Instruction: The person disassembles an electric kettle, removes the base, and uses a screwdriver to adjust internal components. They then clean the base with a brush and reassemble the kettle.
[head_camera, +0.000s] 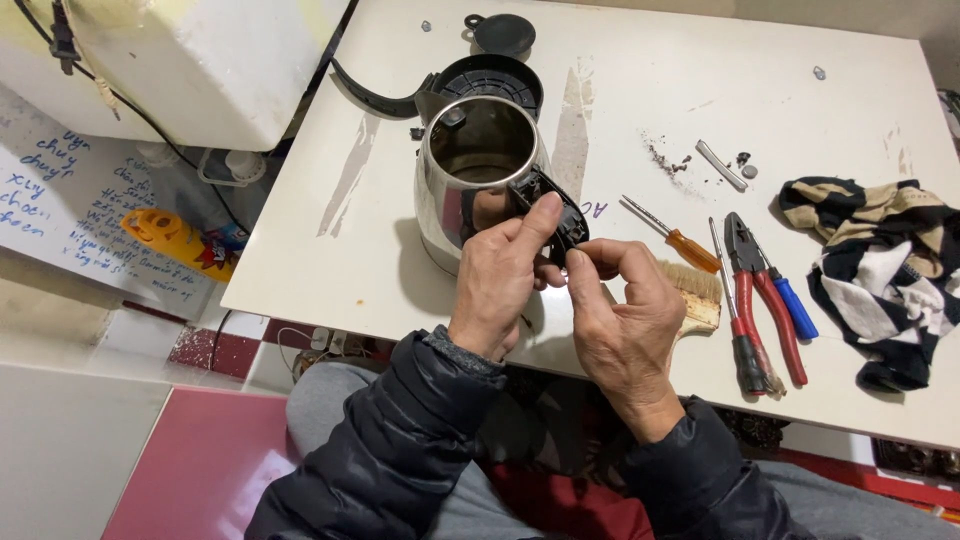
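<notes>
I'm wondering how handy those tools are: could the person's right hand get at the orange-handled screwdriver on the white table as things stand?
Probably yes. The orange-handled screwdriver lies on the white table just beyond the right hand, with nothing between them. But that hand is pinching the black plastic handle part of the steel kettle and would have to let go first.

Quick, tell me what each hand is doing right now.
Left hand: closed on the black handle part of the steel kettle.
Right hand: fingertips pinched at that part's lower end; anything held is hidden.
</notes>
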